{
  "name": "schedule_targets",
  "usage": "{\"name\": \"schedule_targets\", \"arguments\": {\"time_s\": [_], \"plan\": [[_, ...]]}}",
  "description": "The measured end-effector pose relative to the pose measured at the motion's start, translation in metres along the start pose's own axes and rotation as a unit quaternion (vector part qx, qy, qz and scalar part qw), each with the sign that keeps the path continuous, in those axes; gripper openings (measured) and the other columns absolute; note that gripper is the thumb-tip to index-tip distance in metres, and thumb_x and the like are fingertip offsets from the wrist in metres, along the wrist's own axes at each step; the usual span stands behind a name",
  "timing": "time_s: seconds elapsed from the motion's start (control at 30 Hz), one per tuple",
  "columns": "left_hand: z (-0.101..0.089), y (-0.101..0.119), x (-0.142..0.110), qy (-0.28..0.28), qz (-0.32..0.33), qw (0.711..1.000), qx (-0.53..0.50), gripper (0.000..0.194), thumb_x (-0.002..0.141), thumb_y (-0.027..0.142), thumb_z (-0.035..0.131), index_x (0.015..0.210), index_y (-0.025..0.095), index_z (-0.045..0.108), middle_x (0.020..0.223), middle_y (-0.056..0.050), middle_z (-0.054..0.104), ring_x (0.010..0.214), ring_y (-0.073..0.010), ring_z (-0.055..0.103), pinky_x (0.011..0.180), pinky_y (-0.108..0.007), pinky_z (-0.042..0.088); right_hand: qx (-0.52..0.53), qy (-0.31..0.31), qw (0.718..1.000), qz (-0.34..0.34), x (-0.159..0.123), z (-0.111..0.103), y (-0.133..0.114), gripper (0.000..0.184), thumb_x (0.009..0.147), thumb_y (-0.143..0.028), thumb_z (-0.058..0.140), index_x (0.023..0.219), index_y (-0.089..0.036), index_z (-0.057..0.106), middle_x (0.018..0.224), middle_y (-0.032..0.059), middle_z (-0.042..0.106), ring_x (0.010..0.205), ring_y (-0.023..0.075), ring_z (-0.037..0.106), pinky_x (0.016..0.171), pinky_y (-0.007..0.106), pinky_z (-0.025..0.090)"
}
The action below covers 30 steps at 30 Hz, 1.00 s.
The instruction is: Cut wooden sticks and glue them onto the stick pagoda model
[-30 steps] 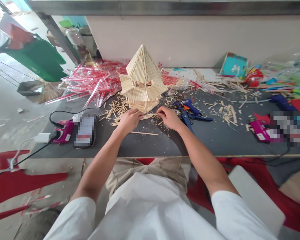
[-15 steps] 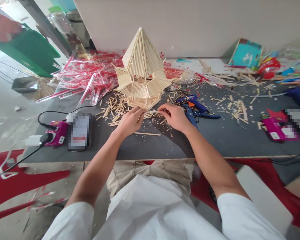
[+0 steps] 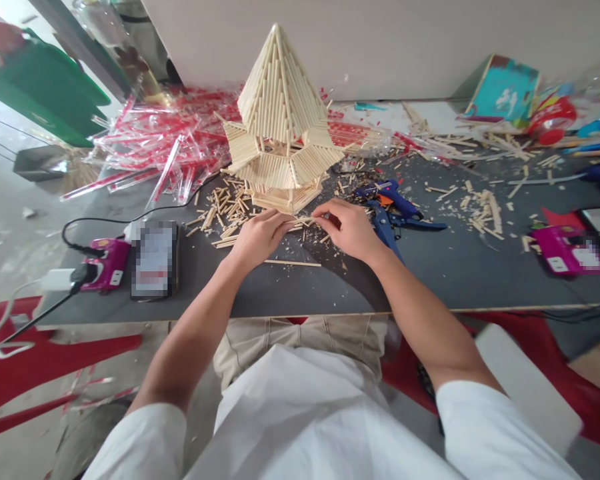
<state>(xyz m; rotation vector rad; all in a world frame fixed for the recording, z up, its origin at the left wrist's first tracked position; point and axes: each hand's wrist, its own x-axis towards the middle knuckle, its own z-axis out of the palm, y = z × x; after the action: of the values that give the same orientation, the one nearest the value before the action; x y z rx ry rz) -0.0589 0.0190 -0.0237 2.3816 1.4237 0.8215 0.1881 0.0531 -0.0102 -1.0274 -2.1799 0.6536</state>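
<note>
A tiered pagoda model (image 3: pixel 283 87) made of thin wooden sticks stands in front of me, with a pointed roof on top. Close to its base, my left hand (image 3: pixel 261 237) is closed, fingers pinched on one end of a short wooden stick (image 3: pixel 304 220). The other end is pinched between thumb and forefinger of my right hand (image 3: pixel 347 228). Other sticks lie beneath the fingers, partly hidden by them. A longer loose stick (image 3: pixel 293 263) lies on the table nearer to me. Blue cutting pliers (image 3: pixel 387 233) are just right of my right hand, beside a blue glue gun (image 3: pixel 400 200).
Cut stick pieces (image 3: pixel 220 210) lie left of the model. Red and clear plastic wrappers (image 3: pixel 165 143) pile up behind them. A phone (image 3: pixel 154 260) and a purple power adapter (image 3: pixel 105 263) with cables are at left; another purple adapter (image 3: pixel 563 250) is at right.
My view has shifted slightly, so the model appears higher and larger. My hands stay at its base, with the fingertips of both now at the short stick.
</note>
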Motion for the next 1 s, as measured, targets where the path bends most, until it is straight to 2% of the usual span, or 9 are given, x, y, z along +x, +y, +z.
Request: {"name": "schedule_targets", "arguments": {"time_s": [0.13, 0.33, 0.5, 0.6, 0.7, 0.8, 0.87, 0.93, 1.0], "plan": [[0.0, 0.0, 0.0, 0.0, 0.001, 1.0, 0.022, 0.035, 0.108, 0.039, 0.044, 0.116, 0.022, 0.073, 0.099, -0.006, 0.073, 0.094, -0.0193, 0.07, 0.082, -0.028, 0.052, 0.004, -0.001, 1.0, 0.008, -0.001, 0.001, -0.001, 0.014, 0.101, -0.033, 0.056, 0.1, -0.024, 0.067, 0.1, 0.0042, 0.07, 0.075, 0.0163, 0.059, 0.075, 0.034, 0.047], [-0.001, 0.003, 0.0, -0.01, -0.016, 0.999, 0.039, 0.037, 0.107, 0.044, 0.046, 0.116, 0.022, 0.074, 0.104, -0.006, 0.076, 0.095, -0.0204, 0.071, 0.081, -0.029, 0.05, 0.015, 0.002, 1.0, -0.002, 0.0, 0.002, 0.0, 0.013, 0.1, -0.032, 0.058, 0.097, -0.024, 0.068, 0.096, 0.0029, 0.07, 0.076, 0.0159, 0.059, 0.075, 0.034, 0.047], [-0.003, 0.004, 0.001, -0.004, -0.001, 1.0, 0.024, 0.036, 0.107, 0.041, 0.046, 0.114, 0.021, 0.075, 0.104, -0.006, 0.077, 0.098, -0.0211, 0.07, 0.088, -0.031, 0.052, 0.019, -0.011, 1.0, 0.006, 0.0, -0.001, -0.002, 0.015, 0.099, -0.036, 0.061, 0.096, -0.024, 0.07, 0.096, 0.0022, 0.073, 0.074, 0.0158, 0.061, 0.075, 0.034, 0.049], [-0.003, 0.003, 0.001, 0.002, 0.008, 1.0, 0.009, 0.035, 0.107, 0.039, 0.046, 0.116, 0.021, 0.075, 0.106, -0.006, 0.077, 0.1, -0.0213, 0.069, 0.09, -0.032, 0.052, 0.024, 0.013, 1.0, 0.009, -0.001, -0.007, -0.004, 0.018, 0.098, -0.038, 0.062, 0.099, -0.023, 0.072, 0.096, 0.0031, 0.075, 0.072, 0.0159, 0.063, 0.074, 0.034, 0.051], [-0.002, 0.003, 0.001, 0.002, -0.008, 1.0, -0.005, 0.034, 0.107, 0.036, 0.045, 0.121, 0.022, 0.072, 0.102, -0.006, 0.077, 0.098, -0.0209, 0.069, 0.087, -0.032, 0.052, 0.01, 0.073, 0.997, 0.029, 0.0, -0.019, -0.001, 0.023, 0.098, -0.042, 0.062, 0.102, -0.022, 0.072, 0.097, 0.0052, 0.075, 0.075, 0.0175, 0.066, 0.072, 0.034, 0.053], [-0.003, 0.004, 0.0, -0.005, -0.031, 0.999, -0.014, 0.033, 0.107, 0.033, 0.041, 0.122, 0.021, 0.068, 0.096, -0.004, 0.077, 0.094, -0.0196, 0.07, 0.083, -0.03, 0.051, -0.034, 0.138, 0.988, 0.057, -0.002, -0.037, 0.012, 0.027, 0.098, -0.045, 0.059, 0.105, -0.022, 0.072, 0.1, 0.0068, 0.075, 0.081, 0.02, 0.068, 0.074, 0.036, 0.056], [-0.003, 0.005, 0.0, -0.011, -0.047, 0.999, -0.016, 0.029, 0.107, 0.034, 0.041, 0.118, 0.021, 0.065, 0.094, -0.003, 0.077, 0.085, -0.0179, 0.069, 0.077, -0.028, 0.048, -0.08, 0.153, 0.98, 0.098, -0.01, -0.051, 0.025, 0.032, 0.097, -0.047, 0.059, 0.111, -0.021, 0.071, 0.105, 0.0086, 0.074, 0.086, 0.022, 0.069, 0.079, 0.039, 0.058], [-0.003, 0.006, 0.0, -0.018, -0.052, 0.998, -0.022, 0.026, 0.107, 0.034, 0.041, 0.113, 0.02, 0.061, 0.092, -0.003, 0.076, 0.076, -0.0165, 0.067, 0.071, -0.027, 0.045, -0.141, 0.13, 0.967, 0.166, -0.026, -0.064, 0.036, 0.043, 0.094, -0.053, 0.061, 0.12, -0.019, 0.069, 0.114, 0.0125, 0.072, 0.096, 0.0266, 0.07, 0.09, 0.045, 0.058], [-0.002, 0.006, -0.001, -0.015, -0.042, 0.998, -0.038, 0.023, 0.106, 0.032, 0.039, 0.11, 0.019, 0.057, 0.093, -0.005, 0.074, 0.072, -0.0159, 0.064, 0.069, -0.027, 0.043, -0.22, 0.084, 0.944, 0.232, -0.049, -0.076, 0.043, 0.062, 0.09, -0.063, 0.062, 0.13, -0.016, 0.065, 0.128, 0.0192, 0.066, 0.12, 0.0364, 0.063, 0.107, 0.055, 0.05]]}}
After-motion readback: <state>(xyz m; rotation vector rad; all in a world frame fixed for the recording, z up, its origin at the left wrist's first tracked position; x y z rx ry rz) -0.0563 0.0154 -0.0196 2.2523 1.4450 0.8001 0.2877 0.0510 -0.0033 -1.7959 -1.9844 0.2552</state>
